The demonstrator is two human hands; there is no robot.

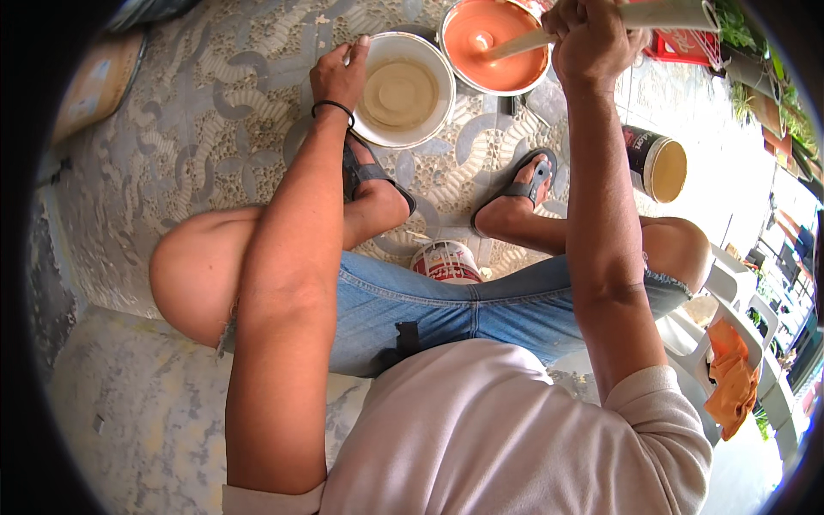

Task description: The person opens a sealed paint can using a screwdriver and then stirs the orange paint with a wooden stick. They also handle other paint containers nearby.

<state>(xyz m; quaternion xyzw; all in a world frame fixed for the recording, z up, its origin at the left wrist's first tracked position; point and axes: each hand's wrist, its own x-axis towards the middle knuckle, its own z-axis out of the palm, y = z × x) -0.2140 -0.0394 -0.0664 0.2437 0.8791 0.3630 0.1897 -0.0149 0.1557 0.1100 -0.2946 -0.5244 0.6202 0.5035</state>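
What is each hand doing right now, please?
Left hand: gripping the rim of the white bucket of beige paint.
Right hand: closed on the stirring stick in the orange paint bucket.

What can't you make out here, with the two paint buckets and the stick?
- Stick tip, head view: sunk in orange paint.
- Orange bucket far rim: cut by the top edge.
- Right hand grip: fingers curl away, top cropped.
- Small can: half hidden by the legs.
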